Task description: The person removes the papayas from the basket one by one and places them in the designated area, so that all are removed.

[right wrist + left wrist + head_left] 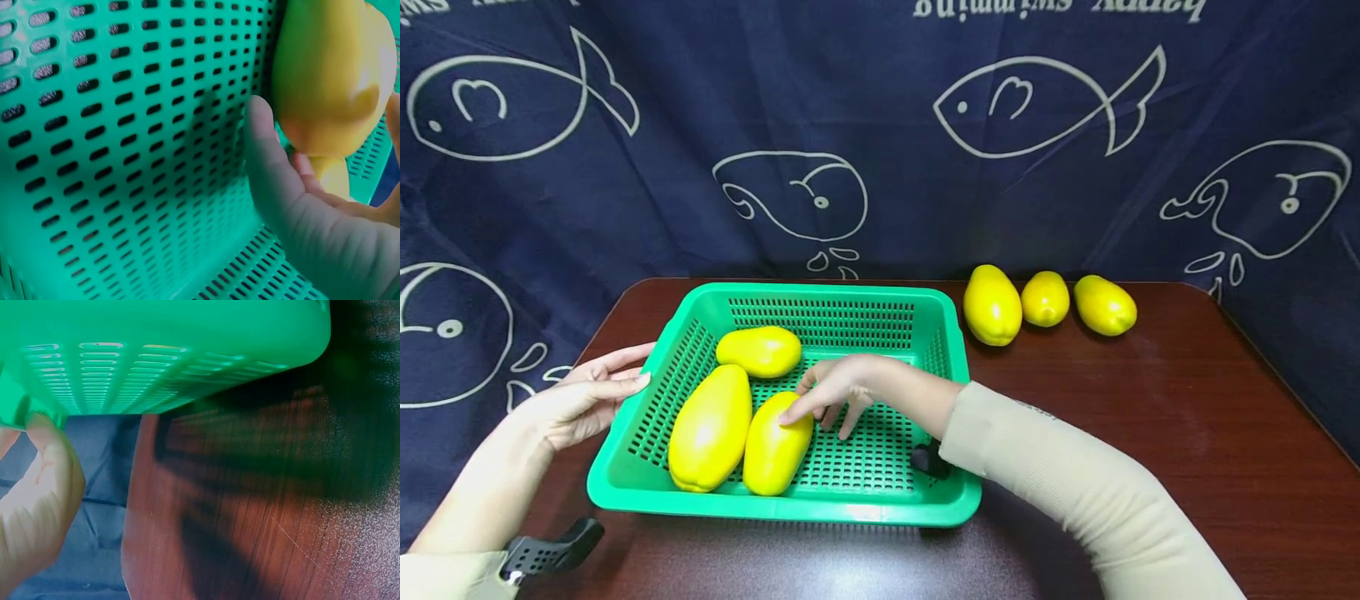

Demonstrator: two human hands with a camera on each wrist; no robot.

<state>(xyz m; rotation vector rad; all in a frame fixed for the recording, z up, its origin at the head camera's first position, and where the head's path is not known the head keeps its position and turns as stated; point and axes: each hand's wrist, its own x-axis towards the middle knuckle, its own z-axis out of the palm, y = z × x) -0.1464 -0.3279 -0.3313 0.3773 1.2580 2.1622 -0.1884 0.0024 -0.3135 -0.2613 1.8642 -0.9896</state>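
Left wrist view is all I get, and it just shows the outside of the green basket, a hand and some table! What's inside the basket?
Observer: Three yellow fruits lie in the green basket.

Child: Cool! Where's the other hand?

Observer: The right hand is inside the basket, beside the smaller fruit at the front. I can't tell whether it's gripping it.

Child: Is that all the fruit?

Observer: No, three more yellow fruits lie on the table, at the far side, to the right of the basket.
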